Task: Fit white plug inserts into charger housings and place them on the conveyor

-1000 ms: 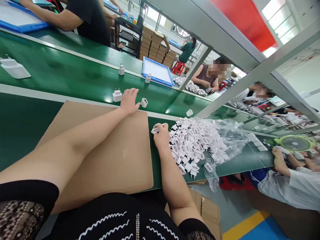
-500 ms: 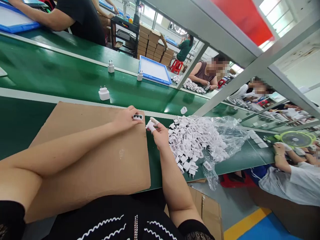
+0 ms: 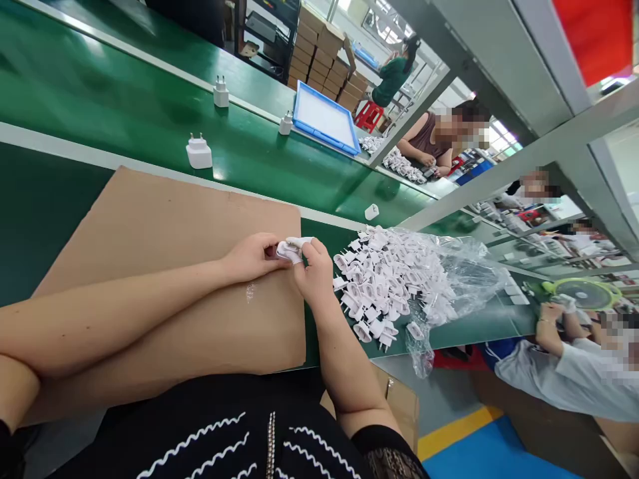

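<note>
My left hand [image 3: 253,258] is closed around a small white charger housing [image 3: 285,251], held above the right edge of a cardboard sheet [image 3: 210,219]. My right hand [image 3: 315,271] wears white finger covers on thumb and forefinger and pinches a white plug piece at the housing's open end. The fingers mostly hide that plug piece. To the right of my right hand lies a big heap of white plug pieces [image 3: 379,279], partly on a clear plastic bag [image 3: 474,273].
White chargers with two pins [image 3: 199,153] stand on the green belt [image 3: 150,126] ahead, and another white housing [image 3: 371,212] lies farther right. A blue-rimmed tray [image 3: 327,120] rests beyond. A metal frame post [image 3: 429,199] rises at right. Co-workers sit across and to the right, near a green fan [image 3: 582,293].
My two hands have come together, bringing the plug piece in my right hand to the housing in my left. Both hands now meet over the cardboard's edge, and the view has shifted.
</note>
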Available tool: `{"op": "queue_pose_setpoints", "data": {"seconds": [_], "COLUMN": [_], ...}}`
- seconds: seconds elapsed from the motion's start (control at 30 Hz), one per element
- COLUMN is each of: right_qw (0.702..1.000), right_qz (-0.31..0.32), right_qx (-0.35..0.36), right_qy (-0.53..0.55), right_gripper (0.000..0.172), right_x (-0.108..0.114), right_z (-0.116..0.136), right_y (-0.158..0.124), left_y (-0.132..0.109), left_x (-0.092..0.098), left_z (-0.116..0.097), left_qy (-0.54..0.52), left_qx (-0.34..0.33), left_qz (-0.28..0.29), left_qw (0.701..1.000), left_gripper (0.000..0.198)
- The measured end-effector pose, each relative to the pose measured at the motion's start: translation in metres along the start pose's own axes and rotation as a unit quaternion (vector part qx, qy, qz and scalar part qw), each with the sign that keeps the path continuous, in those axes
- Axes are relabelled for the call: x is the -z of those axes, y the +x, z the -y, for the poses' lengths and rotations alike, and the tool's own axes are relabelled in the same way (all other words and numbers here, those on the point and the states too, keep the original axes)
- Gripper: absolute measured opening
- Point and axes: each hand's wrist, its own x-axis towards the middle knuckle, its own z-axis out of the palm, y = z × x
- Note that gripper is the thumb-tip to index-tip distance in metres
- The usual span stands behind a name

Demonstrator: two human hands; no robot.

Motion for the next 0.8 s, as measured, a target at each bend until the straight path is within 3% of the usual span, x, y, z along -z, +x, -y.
{"op": "queue_pose_setpoints", "data": {"seconds": [0.2,0.27,0.37,0.5,0.8], "right_qw": [0.998,0.998,0.998,0.999,0.997], "right_qz": [0.042,0.046,0.044,0.033,0.012], "right_qx": [-0.004,-0.001,0.012,0.017,-0.064], "right_qy": [-0.04,-0.049,-0.052,-0.039,-0.033], "right_gripper": [0.04,0.041,0.036,0.027,0.03], "right_x": [0.002,0.004,0.006,0.006,-0.002], "right_z": [0.002,0.002,0.001,0.0,0.006], "right_y": [0.004,0.006,0.009,0.012,0.004], "left_y": [-0.002,-0.003,-0.007,-0.009,-0.008], "left_x": [-0.001,-0.002,-0.003,-0.003,0.004], "left_z": [-0.001,-0.002,-0.001,-0.002,-0.009], "left_qy": [0.01,0.026,0.102,0.222,0.328], "left_qx": [-0.003,-0.039,-0.123,-0.143,-0.169], "left_qz": [-0.009,-0.024,-0.046,-0.041,-0.041], "left_qw": [1.0,0.999,0.986,0.964,0.928], "left_gripper": [0.041,0.042,0.038,0.041,0.052]}}
